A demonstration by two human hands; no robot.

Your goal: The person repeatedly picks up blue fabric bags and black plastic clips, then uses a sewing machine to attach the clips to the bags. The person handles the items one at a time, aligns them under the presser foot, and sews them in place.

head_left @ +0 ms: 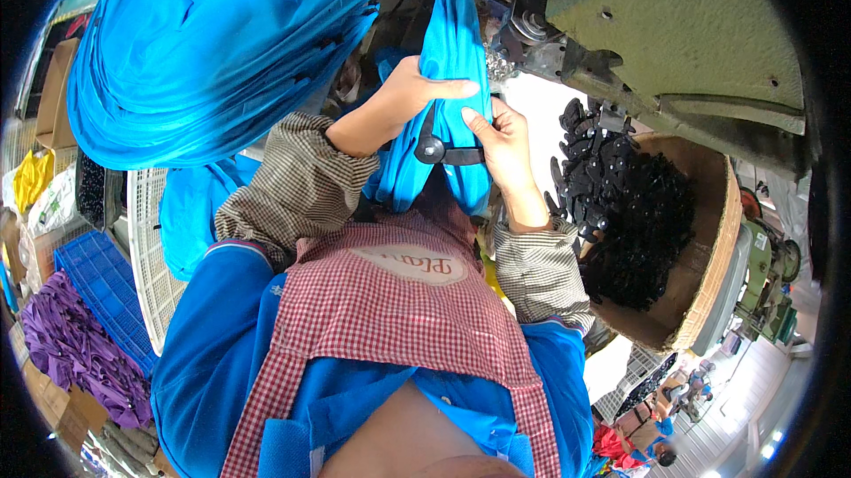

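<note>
A folded length of blue cloth (450, 43) hangs in front of me, its narrow upper end beside the metal machine parts and showing a small round metal piece. My left hand (409, 98) grips the cloth from the left, thumb laid across its front. From the other side, my right hand (503, 143) pinches the cloth's right edge between thumb and fingers. Just below the hands, a black strap (463, 156) with a round black disc (430, 150) lies across the cloth. My fingers behind the cloth are hidden.
A large stack of blue cloth pieces (213, 52) stands at upper left. A green machine body (691, 26) overhangs the upper right. Below it, a cardboard box (709, 239) holds many small black parts (634, 221). Purple cloth (80, 345) and a blue crate (106, 292) lie far left.
</note>
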